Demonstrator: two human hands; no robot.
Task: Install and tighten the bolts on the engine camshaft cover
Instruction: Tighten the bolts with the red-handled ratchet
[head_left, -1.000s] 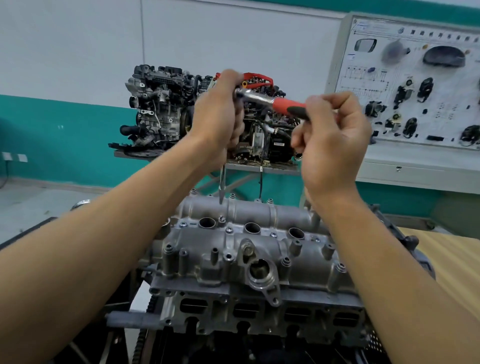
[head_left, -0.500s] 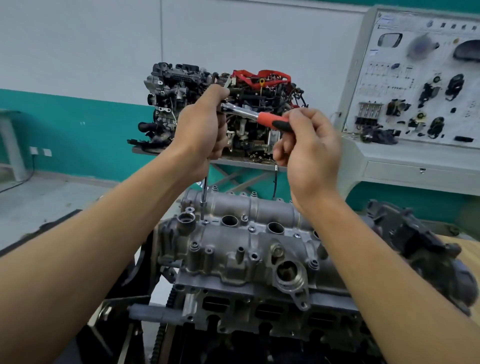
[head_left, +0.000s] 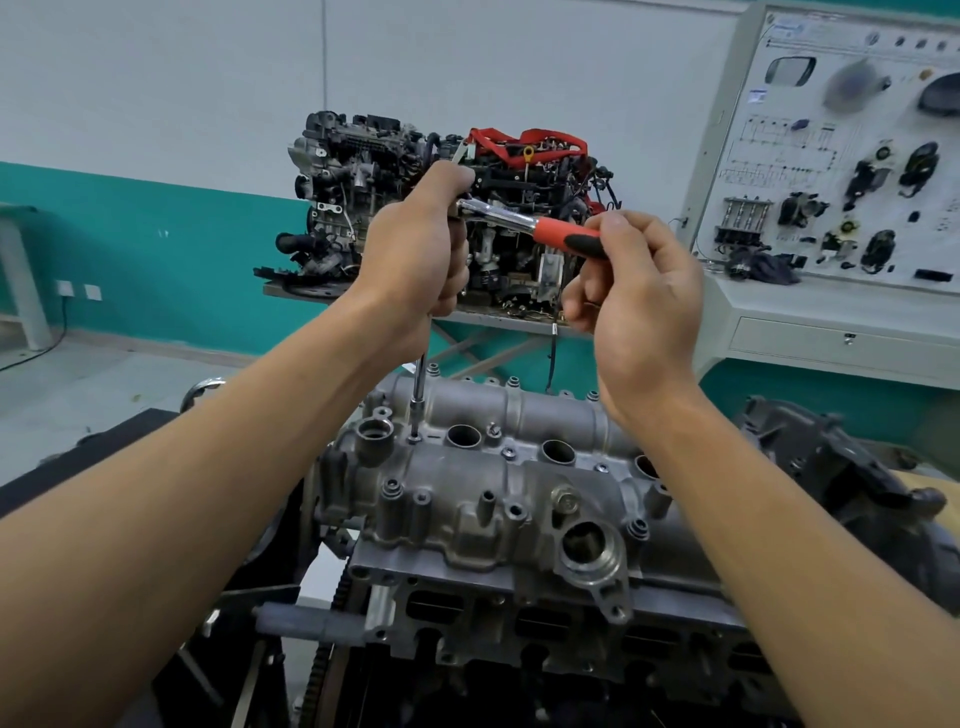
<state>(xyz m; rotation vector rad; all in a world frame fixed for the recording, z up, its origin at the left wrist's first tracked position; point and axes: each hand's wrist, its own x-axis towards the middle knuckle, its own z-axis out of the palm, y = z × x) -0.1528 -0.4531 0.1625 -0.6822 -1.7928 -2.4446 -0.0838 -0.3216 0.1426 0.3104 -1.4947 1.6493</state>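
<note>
Since a second ago the extension bar (head_left: 418, 387) has moved from a far-rail bolt to one at the camshaft cover's (head_left: 498, 499) left end, left hand (head_left: 415, 249) clenching the ratchet (head_left: 498, 213) head, right hand (head_left: 639, 296) gripping its red handle, so tightening starts there.

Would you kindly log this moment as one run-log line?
left hand: steadies ratchet head | right hand: grips handle | bit: on bolt, camshaft cover
</note>
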